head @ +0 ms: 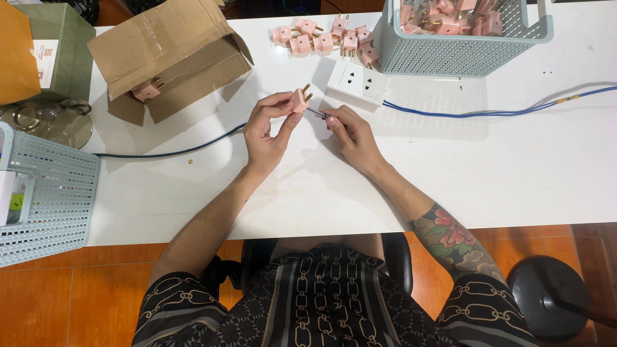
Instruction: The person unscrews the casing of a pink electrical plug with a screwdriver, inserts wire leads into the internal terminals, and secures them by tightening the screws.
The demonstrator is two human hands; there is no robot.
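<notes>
The left hand (267, 132) pinches a pink plug (299, 99) above the desk (450, 167); the right hand (350, 132), fingers closed on a small screwdriver (316, 113), meets it (a slip could jab the thumb).

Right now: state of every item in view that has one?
left hand: holding pink plug, pins up
right hand: holding screwdriver, tip at plug
cardboard box: open, on its side
white socket: nothing plugged in
basket: holds pink plugs
loose plugs: heaped on table
</notes>
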